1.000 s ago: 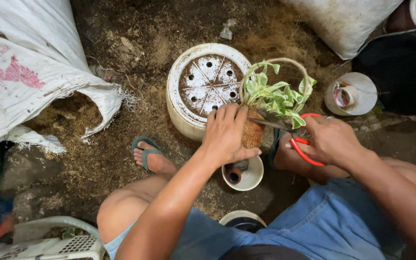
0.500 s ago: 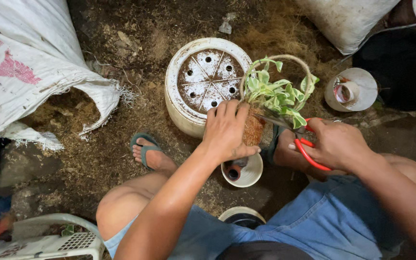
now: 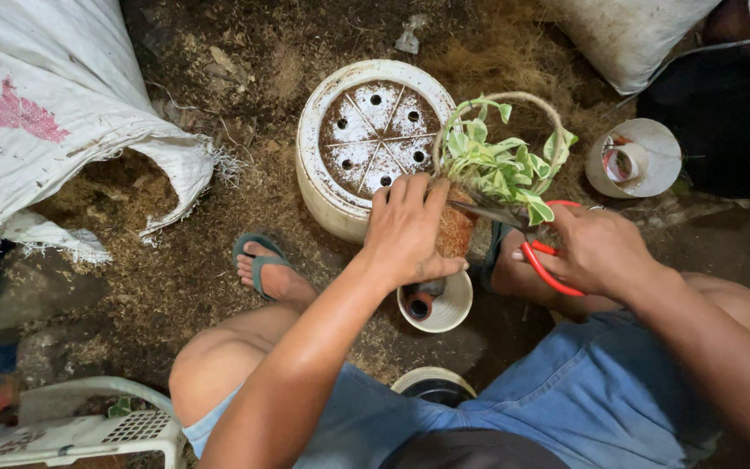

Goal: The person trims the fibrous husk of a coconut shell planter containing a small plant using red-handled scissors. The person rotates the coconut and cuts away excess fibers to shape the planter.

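Ground (image 3: 175,287) under me: packed dark dirt, strewn all over with dry brown fibre and husk bits, thickest near the top and the left. On it, between my knees, a small white cup (image 3: 444,304) with something reddish inside. Ahead of it, an upturned white pot (image 3: 366,139), drain holes showing, soil caked on its base. Left: a big white woven sack (image 3: 54,113), mouth frayed and open, brown fibre spilling out onto the ground. Upper right: another white sack (image 3: 627,35), and beside it a white roll of cord (image 3: 635,158) on end. Lower left: corner of a white plastic basket (image 3: 88,430). My left foot in a green sandal (image 3: 258,260) rests flat on the fibre.
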